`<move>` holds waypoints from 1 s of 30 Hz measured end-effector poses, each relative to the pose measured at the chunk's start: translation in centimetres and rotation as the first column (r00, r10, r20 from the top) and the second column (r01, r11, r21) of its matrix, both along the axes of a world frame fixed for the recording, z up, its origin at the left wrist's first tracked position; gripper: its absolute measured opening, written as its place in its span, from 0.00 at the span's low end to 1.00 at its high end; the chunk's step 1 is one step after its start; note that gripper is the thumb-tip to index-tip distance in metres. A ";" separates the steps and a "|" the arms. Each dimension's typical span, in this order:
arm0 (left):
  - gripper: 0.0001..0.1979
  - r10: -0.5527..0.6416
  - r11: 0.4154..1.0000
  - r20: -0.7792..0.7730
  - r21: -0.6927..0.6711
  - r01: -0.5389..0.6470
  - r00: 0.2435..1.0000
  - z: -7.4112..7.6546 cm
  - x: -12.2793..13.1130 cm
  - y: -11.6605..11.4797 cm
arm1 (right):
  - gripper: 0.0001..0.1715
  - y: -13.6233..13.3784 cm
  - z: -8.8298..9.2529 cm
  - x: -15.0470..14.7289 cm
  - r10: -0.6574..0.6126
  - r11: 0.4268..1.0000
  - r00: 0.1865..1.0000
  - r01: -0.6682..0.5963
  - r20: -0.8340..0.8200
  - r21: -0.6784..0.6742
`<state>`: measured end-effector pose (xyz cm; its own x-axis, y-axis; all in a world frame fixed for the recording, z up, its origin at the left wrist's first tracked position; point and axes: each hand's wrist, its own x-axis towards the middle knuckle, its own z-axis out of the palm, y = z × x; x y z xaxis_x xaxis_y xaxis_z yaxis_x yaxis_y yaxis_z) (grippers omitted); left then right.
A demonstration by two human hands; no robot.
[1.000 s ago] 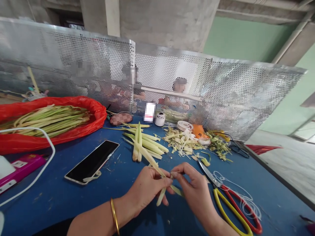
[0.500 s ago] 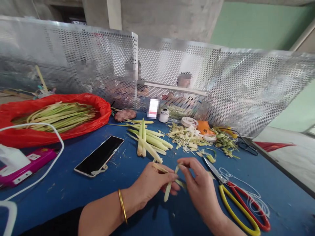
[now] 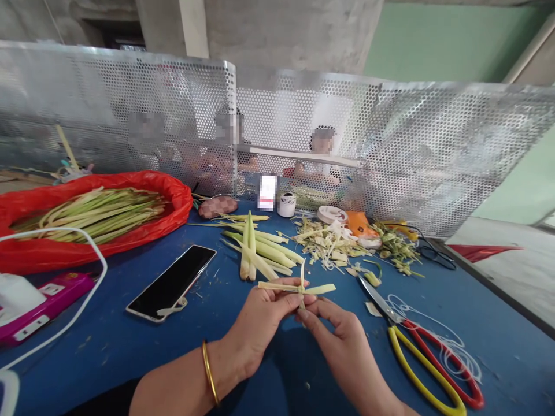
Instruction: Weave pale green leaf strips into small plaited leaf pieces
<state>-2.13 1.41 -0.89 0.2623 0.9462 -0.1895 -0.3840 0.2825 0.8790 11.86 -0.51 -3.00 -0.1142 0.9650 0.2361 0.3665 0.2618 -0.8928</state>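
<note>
Pale green leaf strips (image 3: 321,289) cross one another in a small knot between my two hands, above the blue table. My left hand (image 3: 271,309), with a gold bangle at the wrist, pinches the strips between thumb and fingers. My right hand (image 3: 336,326) grips the lower strip end just under the crossing; its fingertips touch those of my left hand. Just beyond lies a pile of cut leaf pieces (image 3: 269,251). Scissors (image 3: 399,323) with one yellow and one red handle lie to the right of my right hand.
A phone (image 3: 171,283) lies left of my hands. Behind it are a red bag (image 3: 173,222) of long leaves and a purple power strip (image 3: 47,306) with a white cable. Scraps (image 3: 325,242), a tape roll (image 3: 332,214) and white string (image 3: 459,358) lie right. Perforated metal panels stand behind, people beyond.
The strips have turned: one end now points up and another sticks out right. My right hand has moved down and left, from above the strips to below the crossing, against my left fingers.
</note>
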 end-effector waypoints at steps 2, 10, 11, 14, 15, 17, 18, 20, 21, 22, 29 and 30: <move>0.15 0.008 1.000 -0.004 -0.004 -0.008 1.000 0.0 0.0 0.0 | 0.17 0.0 0.0 0.2 0.016 1.000 1.000 -0.016 0.002 0.005; 0.13 0.071 0.994 0.005 -0.085 -0.070 0.997 0.3 0.1 -0.2 | 0.19 0.0 -0.3 0.0 0.032 0.999 0.999 -0.033 0.023 0.019; 0.14 0.074 0.994 0.006 -0.083 -0.073 0.997 0.3 0.0 -0.2 | 0.19 0.0 -0.3 0.0 0.027 1.000 1.000 -0.027 0.007 0.002; 0.17 0.101 0.993 0.006 -0.062 -0.100 0.995 0.5 -0.1 -0.1 | 0.22 0.3 0.1 0.1 -0.029 0.993 0.993 0.015 -0.110 -0.121; 0.17 0.107 0.993 0.002 -0.056 -0.106 0.994 0.5 -0.2 0.0 | 0.23 0.4 0.3 0.1 -0.059 0.984 0.981 0.026 -0.185 -0.174; 0.18 0.075 0.996 -0.009 -0.048 -0.075 0.997 0.7 -0.2 -0.1 | 0.22 0.7 0.5 0.3 -0.114 0.963 0.927 0.014 -0.357 -0.269; 0.18 0.034 0.999 -0.019 -0.040 -0.035 0.999 0.7 -0.2 -0.1 | 0.21 0.9 0.6 0.5 -0.136 0.953 0.892 0.000 -0.431 -0.302; 0.18 -0.062 0.998 -0.059 -0.034 0.060 0.996 0.7 -0.2 -0.2 | 0.19 1.1 0.7 0.7 -0.168 0.943 0.840 -0.014 -0.515 -0.331; 0.18 -0.096 0.995 -0.081 -0.034 0.094 0.992 0.6 -0.2 -0.2 | 0.18 1.2 0.6 0.8 -0.182 0.943 0.831 -0.005 -0.525 -0.334; 0.19 -0.114 0.993 -0.097 -0.034 0.112 0.989 0.5 -0.2 -0.2 | 0.18 1.2 0.6 0.9 -0.192 0.945 0.831 0.013 -0.522 -0.327; 0.14 0.039 0.999 -0.178 0.030 -0.034 0.983 -0.4 -0.4 0.3 | 0.15 0.9 0.5 0.6 -0.116 0.981 0.934 0.055 -0.337 -0.185; 0.14 0.052 0.998 -0.203 0.044 -0.044 0.978 -0.4 -0.4 0.4 | 0.14 0.8 0.5 0.5 -0.118 0.982 0.941 0.064 -0.317 -0.177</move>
<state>-2.49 1.81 -1.30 0.1758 0.9646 -0.1967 -0.2076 0.2317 0.9504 12.37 0.29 -2.52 0.0325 0.9958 0.0851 0.0645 0.0828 -0.9945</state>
